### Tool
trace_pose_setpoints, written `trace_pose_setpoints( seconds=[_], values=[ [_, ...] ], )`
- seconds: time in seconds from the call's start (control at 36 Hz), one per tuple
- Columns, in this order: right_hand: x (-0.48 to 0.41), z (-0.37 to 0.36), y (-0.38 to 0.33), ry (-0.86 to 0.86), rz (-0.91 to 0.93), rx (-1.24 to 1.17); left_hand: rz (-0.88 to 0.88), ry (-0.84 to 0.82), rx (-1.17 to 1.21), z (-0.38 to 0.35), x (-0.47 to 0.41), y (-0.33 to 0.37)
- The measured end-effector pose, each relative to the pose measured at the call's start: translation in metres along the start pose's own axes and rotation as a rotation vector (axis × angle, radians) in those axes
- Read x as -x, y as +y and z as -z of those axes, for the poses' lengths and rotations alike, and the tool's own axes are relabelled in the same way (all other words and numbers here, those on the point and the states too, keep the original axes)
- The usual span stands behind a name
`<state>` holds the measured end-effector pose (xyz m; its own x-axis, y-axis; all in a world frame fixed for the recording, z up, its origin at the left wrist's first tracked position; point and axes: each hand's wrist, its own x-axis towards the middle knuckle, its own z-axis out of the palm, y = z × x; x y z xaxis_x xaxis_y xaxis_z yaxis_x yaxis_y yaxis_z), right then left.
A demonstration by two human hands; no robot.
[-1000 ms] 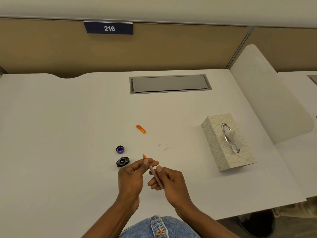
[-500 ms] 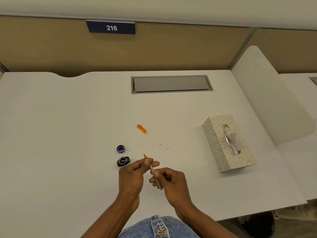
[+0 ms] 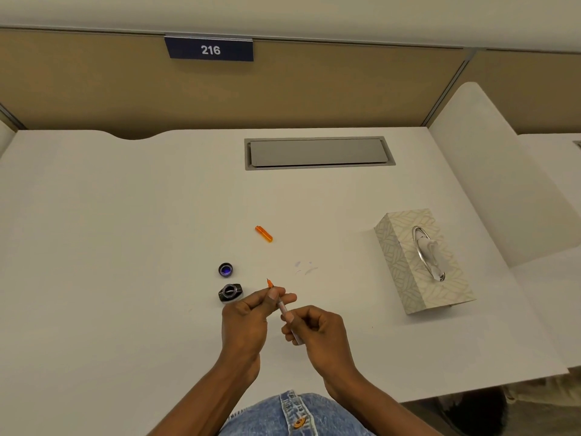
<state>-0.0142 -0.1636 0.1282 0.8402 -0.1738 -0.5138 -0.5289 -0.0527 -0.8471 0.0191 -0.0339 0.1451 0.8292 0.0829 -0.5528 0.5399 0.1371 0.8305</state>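
One slim pen point(image 3: 283, 308) is held just above the counter point(image 3: 125, 231), close to the person's body, and both hands are on it. The left hand point(image 3: 248, 322) pinches its forward end between thumb and fingertips, just behind the orange tip point(image 3: 269, 283). The right hand point(image 3: 320, 335) curls its fingers round the pale rear of the barrel. The pen's long axis runs from near right to far left, so the tip points away from the person and slightly left. That direction matters for the next move, which looks like twisting the two ends against each other or dipping the tip. The one small dark ink bottle point(image 3: 230, 292) stands just to the left of the tip and nearer the left hand. Its one round lid point(image 3: 225, 270), blue inside, lies just beyond it. A single orange pen piece point(image 3: 264, 234) lies farther ahead on the counter, well apart from both hands. A few faint ink smudges point(image 3: 303, 267) mark the surface to the right of the tip. One patterned tissue box point(image 3: 421, 262) sits well off to the right.
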Motion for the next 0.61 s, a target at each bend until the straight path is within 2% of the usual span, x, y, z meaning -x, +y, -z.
trace_pose_setpoints(
  seconds=[0.61],
  values=[
    [0.0019, -0.0007, -0.0004, -0.035, -0.014, -0.03, -0.02, -0.015, 0.043, 0.0026, -0.0034, -0.0031]
  ],
)
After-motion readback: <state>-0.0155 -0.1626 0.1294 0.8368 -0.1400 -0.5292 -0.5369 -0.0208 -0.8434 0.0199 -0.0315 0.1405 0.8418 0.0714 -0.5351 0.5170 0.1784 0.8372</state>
